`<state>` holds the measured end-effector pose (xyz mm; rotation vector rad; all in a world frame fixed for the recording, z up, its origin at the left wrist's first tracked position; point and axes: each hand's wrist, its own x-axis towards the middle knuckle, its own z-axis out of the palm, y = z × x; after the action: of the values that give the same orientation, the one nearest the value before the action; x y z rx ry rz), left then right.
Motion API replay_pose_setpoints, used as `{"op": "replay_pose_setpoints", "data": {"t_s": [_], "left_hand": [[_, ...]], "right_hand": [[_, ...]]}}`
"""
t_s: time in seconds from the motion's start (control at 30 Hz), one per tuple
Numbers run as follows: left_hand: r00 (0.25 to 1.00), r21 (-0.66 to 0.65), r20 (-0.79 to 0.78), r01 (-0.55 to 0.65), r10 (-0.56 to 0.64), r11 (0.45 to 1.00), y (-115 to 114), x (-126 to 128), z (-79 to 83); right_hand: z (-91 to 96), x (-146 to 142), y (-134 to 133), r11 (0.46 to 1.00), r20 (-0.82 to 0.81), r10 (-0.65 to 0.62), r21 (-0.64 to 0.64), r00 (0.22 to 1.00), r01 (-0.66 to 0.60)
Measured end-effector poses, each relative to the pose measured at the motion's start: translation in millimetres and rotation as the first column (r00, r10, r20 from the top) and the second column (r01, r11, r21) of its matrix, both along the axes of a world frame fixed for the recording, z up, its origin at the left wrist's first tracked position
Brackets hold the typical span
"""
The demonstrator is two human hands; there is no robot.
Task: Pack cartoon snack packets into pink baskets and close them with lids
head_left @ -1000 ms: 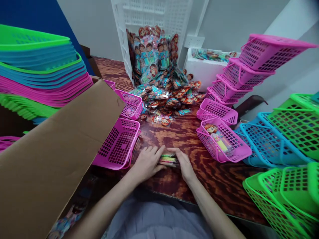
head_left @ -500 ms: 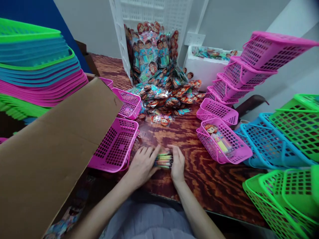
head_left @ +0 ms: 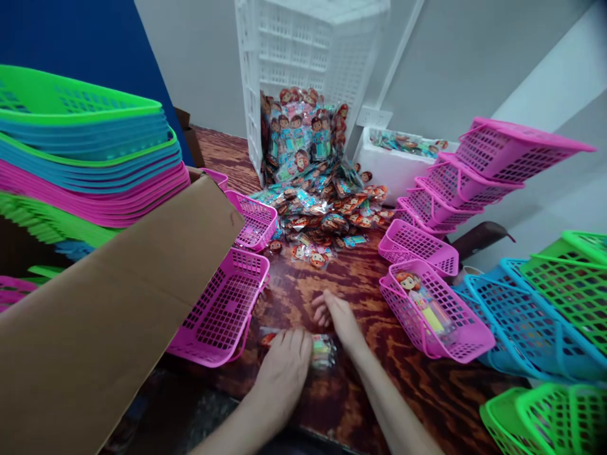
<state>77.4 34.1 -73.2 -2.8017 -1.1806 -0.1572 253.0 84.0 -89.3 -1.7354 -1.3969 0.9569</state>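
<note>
In the head view, right of the pink basket [head_left: 227,306], your left hand [head_left: 287,360] lies across the packet [head_left: 324,351] on the table [head_left: 284,291]; its grip can't be told. Farther right of the basket, your right hand [head_left: 336,316] has fingers half curled, nothing seen inside.

On the grey wall [head_left: 474,69], a slanting white conduit [head_left: 401,52] meets a socket plate [head_left: 374,117]. A blue panel [head_left: 95,38] fills the upper left; the tabletop [head_left: 360,278] is wood-grained.
</note>
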Motion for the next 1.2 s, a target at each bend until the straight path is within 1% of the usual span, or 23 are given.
{"op": "replay_pose_setpoints", "data": {"t_s": [0.03, 0.07, 0.1, 0.13, 0.2, 0.27, 0.3, 0.33, 0.4, 0.47, 0.57, 0.63, 0.7, 0.77, 0.83, 0.9, 1.0, 1.1, 1.2], "left_hand": [[0.999, 0.032, 0.037, -0.016, 0.015, 0.999, -3, -1, -7.1], [0.997, 0.059, 0.081, -0.021, 0.016, 0.998, -6, -3, -14.2], [0.992, 0.078, 0.124, -0.022, 0.012, 0.997, -9, -6, -20.7], [0.987, 0.085, 0.162, -0.015, 0.001, 0.996, -10, -9, -26.5], [0.978, 0.069, 0.207, 0.004, -0.018, 0.998, -11, -14, -35.0], [0.974, 0.047, 0.225, 0.013, -0.024, 0.999, -11, -17, -39.8], [0.973, 0.045, 0.228, 0.017, -0.027, 0.999, -10, -18, -41.2], [0.973, 0.047, 0.23, 0.021, -0.031, 0.999, -10, -18, -42.1], [0.971, 0.049, 0.237, 0.025, -0.036, 0.998, -8, -17, -43.2], [0.971, 0.032, 0.237, 0.036, -0.043, 0.999, -7, -16, -43.5], [0.971, 0.0, 0.236, 0.045, -0.044, 0.999, -6, -14, -43.4], [0.971, -0.017, 0.235, 0.043, -0.038, 0.999, -6, -13, -43.0], [0.973, -0.048, 0.226, 0.046, -0.034, 0.998, -6, -13, -42.1], [0.976, -0.089, 0.218, 0.046, -0.025, 0.995, -7, -12, -40.8], [0.977, -0.119, 0.214, 0.047, -0.021, 0.992, -7, -12, -39.3], [0.977, -0.14, 0.213, 0.045, -0.014, 0.989, -8, -13, -37.9], [0.975, -0.162, 0.22, 0.038, -0.002, 0.986, -8, -13, -36.1], [0.973, -0.178, 0.231, 0.042, 0.0, 0.983, -8, -13, -34.1], [0.974, -0.177, 0.228, 0.048, -0.006, 0.983, -8, -12, -32.8]], "right_hand": [[4.1, 10, 19, 1.0, 0.154, 0.004, 0.014, 0.988, -0.006], [8.6, 19, 39, 0.999, 0.358, 0.001, 0.045, 0.934, -0.019], [13.1, 28, 60, 0.997, 0.456, -0.016, 0.071, 0.89, -0.019], [17.3, 35, 79, 0.996, 0.519, -0.028, 0.09, 0.855, -0.022], [23.8, 46, 113, 0.992, 0.6, 0.0, 0.102, 0.8, -0.076], [27.4, 51, 134, 0.984, 0.668, 0.065, 0.081, 0.742, -0.159], [28.3, 52, 140, 0.979, 0.698, 0.095, 0.062, 0.71, -0.192], [28.7, 51, 142, 0.976, 0.725, 0.117, 0.042, 0.679, -0.213], [28.9, 47, 137, 0.973, 0.77, 0.148, -0.002, 0.621, -0.23], [28.9, 40, 122, 0.968, 0.799, 0.184, -0.048, 0.572, -0.245], [28.5, 30, 89, 0.952, 0.817, 0.253, -0.117, 0.518, -0.281], [27.1, 27, 68, 0.948, 0.797, 0.277, -0.137, 0.537, -0.286], [24.5, 28, 53, 0.956, 0.755, 0.266, -0.126, 0.6, -0.265], [20.7, 30, 46, 0.965, 0.725, 0.24, -0.105, 0.646, -0.24], [17.4, 31, 45, 0.969, 0.717, 0.229, -0.107, 0.658, -0.221], [16.7, 32, 47, 0.971, 0.695, 0.238, -0.146, 0.679, -0.19], [21.7, 34, 54, 0.975, 0.639, 0.213, -0.185, 0.739, -0.121], [27.9, 27, 61, 0.99, 0.602, 0.114, -0.134, 0.79, -0.041], [26.9, 4, 63, 0.996, 0.6, 0.044, -0.093, 0.799, 0.014]]}}
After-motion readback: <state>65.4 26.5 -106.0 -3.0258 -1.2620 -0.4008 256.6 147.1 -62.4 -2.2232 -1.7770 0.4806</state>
